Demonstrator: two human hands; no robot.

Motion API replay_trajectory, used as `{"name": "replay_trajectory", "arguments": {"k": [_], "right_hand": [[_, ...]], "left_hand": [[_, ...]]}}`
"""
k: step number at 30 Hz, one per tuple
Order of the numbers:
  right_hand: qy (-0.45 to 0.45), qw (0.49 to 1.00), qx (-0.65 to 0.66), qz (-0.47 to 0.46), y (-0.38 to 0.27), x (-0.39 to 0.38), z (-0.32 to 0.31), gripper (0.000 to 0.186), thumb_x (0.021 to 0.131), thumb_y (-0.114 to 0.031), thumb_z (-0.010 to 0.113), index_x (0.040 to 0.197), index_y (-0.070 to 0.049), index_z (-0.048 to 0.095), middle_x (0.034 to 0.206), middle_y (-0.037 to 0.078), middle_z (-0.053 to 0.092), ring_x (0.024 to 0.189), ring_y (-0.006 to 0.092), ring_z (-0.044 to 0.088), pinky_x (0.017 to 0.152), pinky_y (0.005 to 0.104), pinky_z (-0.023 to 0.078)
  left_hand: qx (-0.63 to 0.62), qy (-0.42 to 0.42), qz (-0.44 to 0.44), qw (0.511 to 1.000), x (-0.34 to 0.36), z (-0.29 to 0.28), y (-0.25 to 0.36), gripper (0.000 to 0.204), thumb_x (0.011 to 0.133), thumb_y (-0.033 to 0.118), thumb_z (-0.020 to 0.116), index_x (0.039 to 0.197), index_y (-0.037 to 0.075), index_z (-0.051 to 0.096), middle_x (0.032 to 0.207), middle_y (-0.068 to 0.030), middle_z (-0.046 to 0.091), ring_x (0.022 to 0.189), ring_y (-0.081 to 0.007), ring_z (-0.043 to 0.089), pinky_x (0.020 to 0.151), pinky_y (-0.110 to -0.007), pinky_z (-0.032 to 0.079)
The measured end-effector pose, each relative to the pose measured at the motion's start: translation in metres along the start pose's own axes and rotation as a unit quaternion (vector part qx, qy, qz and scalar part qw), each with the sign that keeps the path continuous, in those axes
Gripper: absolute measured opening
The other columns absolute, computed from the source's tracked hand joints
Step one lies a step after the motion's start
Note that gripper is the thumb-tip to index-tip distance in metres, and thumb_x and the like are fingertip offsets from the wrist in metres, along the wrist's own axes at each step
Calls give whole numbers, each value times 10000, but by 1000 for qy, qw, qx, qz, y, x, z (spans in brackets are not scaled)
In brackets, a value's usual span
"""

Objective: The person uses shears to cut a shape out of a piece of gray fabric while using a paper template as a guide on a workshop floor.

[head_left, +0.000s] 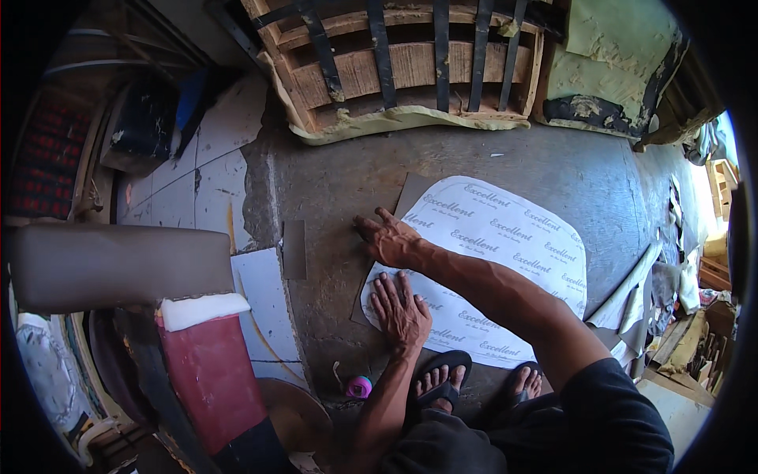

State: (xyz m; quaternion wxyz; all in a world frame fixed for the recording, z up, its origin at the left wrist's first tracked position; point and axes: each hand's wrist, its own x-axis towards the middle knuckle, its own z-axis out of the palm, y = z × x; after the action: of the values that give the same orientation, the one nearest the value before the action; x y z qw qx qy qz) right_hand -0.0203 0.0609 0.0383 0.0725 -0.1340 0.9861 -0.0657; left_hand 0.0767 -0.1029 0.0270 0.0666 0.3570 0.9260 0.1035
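One left hand [401,314], one right hand [388,239], two feet [442,384] and two black sandals [464,365] are in view. There is one white printed sheet [505,209], one small grey rectangular strip [294,250], one pink-purple round object [358,386], one brown padded block [122,268] and one maroon panel [209,379]. One wooden frame [414,73] shows, with five dark straps [381,55] running down across it.

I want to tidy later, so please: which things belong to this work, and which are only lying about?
Likely in the work:
- white printed sheet under the left hand
- grey sheet beneath it

Apparently lying about:
- pink round item
- small grey strip
- wooden frame with black straps
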Motion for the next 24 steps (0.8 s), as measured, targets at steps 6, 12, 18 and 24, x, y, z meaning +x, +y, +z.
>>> {"name": "replay_trajectory", "arguments": {"k": [6,12,18,24], "right_hand": [[87,996,-3,3,-1,-9,4,328,932,-197,477,1211,-95,615,1449,127,474,1406,250,327,1072,539,333],[128,991,24,-5,0,-37,-8,319,901,-206,516,1183,-65,568,1492,181,400,1447,274,272,1114,548,295],[158,982,100,-1,-53,-168,24,501,886,-301,556,1329,-90,458,1532,192,328,1469,301,238,1182,535,202],[134,947,175,233,-75,-237,50,541,982,-341,451,1471,-133,352,1570,84,304,1476,241,225,1211,501,129]], "left_hand": [[12,-12,-9,1000,0,-2,-2,635,927,290,469,1496,44,328,1555,-279,223,1452,-431,198,1177,-550,126],[18,5,2,1000,0,2,-1,660,890,283,534,1474,30,360,1529,-295,256,1436,-454,215,1162,-567,161],[5,15,20,1000,-1,11,7,753,845,377,612,1474,47,363,1543,-286,238,1446,-436,205,1166,-558,153],[69,23,1,997,1,14,17,701,940,403,509,1511,55,299,1573,-246,207,1460,-400,191,1169,-542,143]]}}
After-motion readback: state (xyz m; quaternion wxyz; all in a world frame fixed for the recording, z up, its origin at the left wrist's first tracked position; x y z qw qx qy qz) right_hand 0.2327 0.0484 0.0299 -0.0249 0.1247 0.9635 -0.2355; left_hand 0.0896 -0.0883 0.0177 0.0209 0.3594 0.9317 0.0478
